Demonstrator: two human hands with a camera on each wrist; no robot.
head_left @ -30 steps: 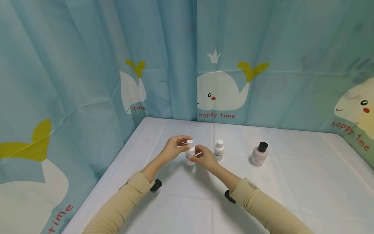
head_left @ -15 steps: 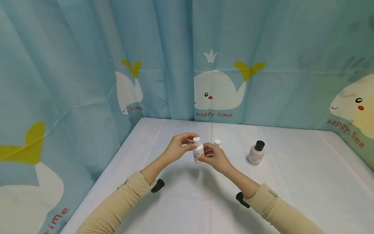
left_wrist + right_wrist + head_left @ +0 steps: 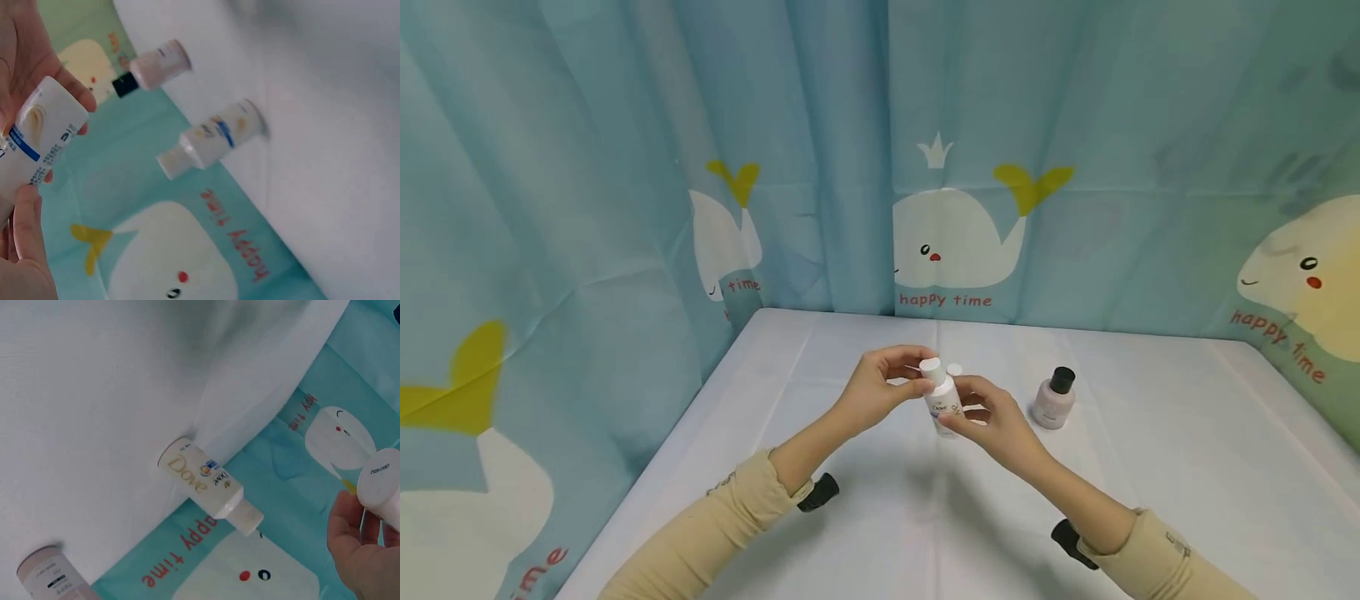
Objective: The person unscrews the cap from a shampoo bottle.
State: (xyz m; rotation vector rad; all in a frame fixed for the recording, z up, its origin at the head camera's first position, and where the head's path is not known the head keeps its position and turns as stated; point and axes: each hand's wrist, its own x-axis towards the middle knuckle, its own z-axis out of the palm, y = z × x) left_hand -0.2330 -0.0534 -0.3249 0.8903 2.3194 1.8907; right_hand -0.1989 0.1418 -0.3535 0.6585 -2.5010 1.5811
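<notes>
I see my left hand [image 3: 880,390] and right hand [image 3: 992,421] meeting above the table [image 3: 865,533], with a small white bottle [image 3: 942,398] held between them, clear of the surface. The left hand's fingers curl around the bottle's white cap [image 3: 930,367]. The right hand grasps the body from below and from the right, thumb and fingers pinching it. The bottle leans a little, cap toward the left hand.

From the left wrist view I read a blue band and small dark print on its label [image 3: 37,134], too fine to make out. From the right wrist view the cap's flat top carries a printed code [image 3: 379,470] that I cannot read for sure.

Just behind the hands a 2nd white bottle [image 3: 206,484] stands upright on the table, its label reading "Dove" in gold. Further right stands a pink bottle [image 3: 1051,401] with a black cap, its label text unreadable.

Behind the table hangs a blue curtain [image 3: 1075,125] with white whales and the red words "happy time".
</notes>
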